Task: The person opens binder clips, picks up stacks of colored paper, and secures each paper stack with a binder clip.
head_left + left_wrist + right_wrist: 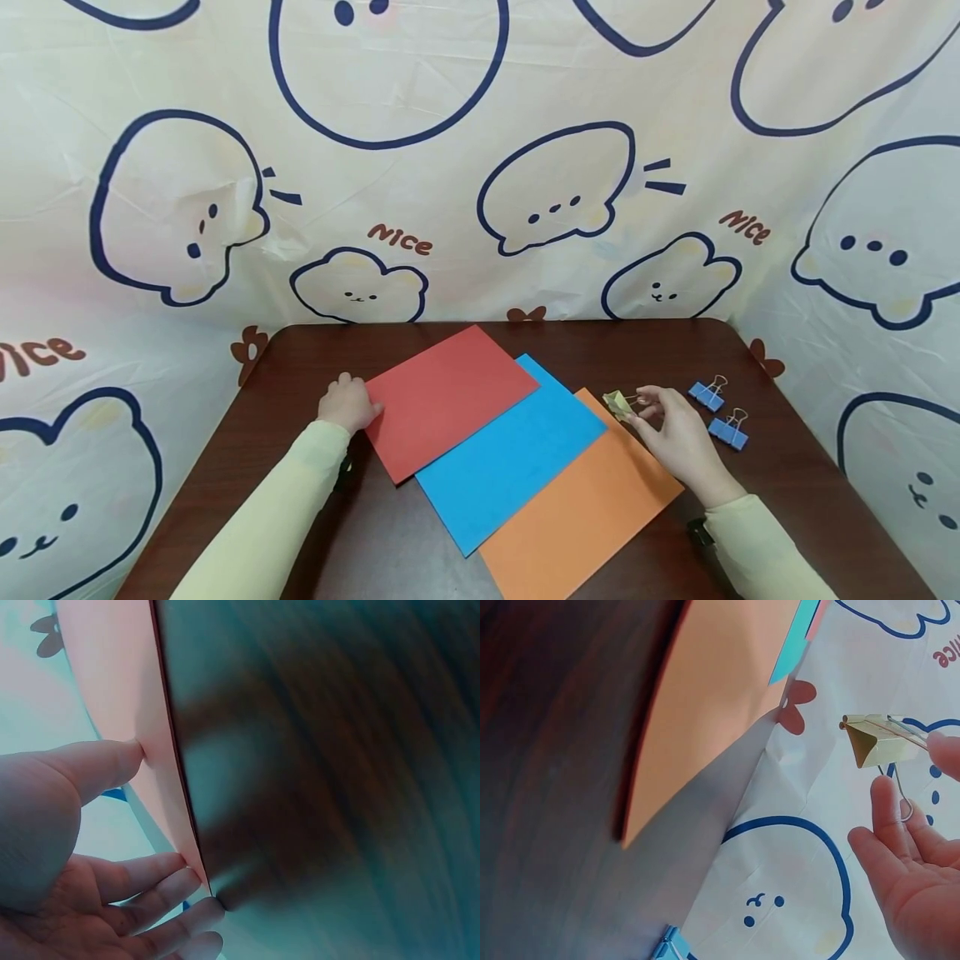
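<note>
My left hand (347,403) is at the left edge of a red sheet (450,400). In the left wrist view its thumb touches the sheet's face, and its fairly straight fingertips lie along the edge. My right hand (678,437) holds a yellow binder clip (617,405) by its wire handles, over the far end of an orange sheet (585,508). The right wrist view shows the clip (877,741) with thumb and fingers at its two handles. Between the red and orange sheets lies a blue sheet (510,458), partly overlapped by the red one.
Two blue binder clips (707,395) lie on the dark brown table (810,517) to the right of my right hand. A cloth (450,192) printed with cartoon animals hangs behind the table and along its sides.
</note>
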A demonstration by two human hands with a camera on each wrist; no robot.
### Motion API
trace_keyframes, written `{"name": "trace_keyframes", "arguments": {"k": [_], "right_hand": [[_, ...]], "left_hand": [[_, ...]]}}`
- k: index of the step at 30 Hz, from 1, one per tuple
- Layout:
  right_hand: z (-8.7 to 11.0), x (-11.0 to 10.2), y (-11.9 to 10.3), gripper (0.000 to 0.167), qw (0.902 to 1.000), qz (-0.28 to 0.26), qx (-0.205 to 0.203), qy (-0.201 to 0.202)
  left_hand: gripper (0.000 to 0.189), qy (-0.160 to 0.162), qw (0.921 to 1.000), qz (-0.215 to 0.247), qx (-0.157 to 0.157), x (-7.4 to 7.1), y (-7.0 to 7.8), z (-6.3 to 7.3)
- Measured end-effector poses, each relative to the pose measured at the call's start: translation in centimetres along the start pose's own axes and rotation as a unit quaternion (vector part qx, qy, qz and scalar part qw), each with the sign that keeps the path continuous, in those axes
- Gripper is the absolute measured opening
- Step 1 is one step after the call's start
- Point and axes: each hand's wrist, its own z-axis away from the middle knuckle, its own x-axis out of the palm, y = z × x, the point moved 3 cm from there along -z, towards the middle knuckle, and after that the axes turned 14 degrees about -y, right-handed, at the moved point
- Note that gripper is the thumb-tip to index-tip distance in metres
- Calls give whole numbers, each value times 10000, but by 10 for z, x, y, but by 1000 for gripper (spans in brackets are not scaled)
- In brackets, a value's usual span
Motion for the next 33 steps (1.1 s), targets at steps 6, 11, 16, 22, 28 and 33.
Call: {"name": "trace_keyframes", "arguments": {"k": [6, 11, 16, 22, 28, 33], "right_hand": [[0, 0, 0, 41, 10000, -58, -9, -1], [0, 1, 2, 44, 10000, -71, -49, -28], [-1, 3, 4, 44, 9999, -84, -85, -88], [-2, 4, 5, 45, 9998, -129, -43, -162], [-5, 5, 4, 44, 9998, -114, -130, -64], [-5, 6, 4, 43, 9998, -135, -112, -60]], "left_hand": [[52, 14, 10000, -9, 30, -2, 2, 3], [54, -51, 10000, 26, 13, -2, 0, 2], [57, -112, 9999, 44, -18, -2, -4, -1], [56, -134, 9998, -120, -3, -5, -2, 0], [49, -146, 9992, -368, -64, -6, 2, 1], [48, -146, 9993, -348, -83, -5, 3, 1]]}}
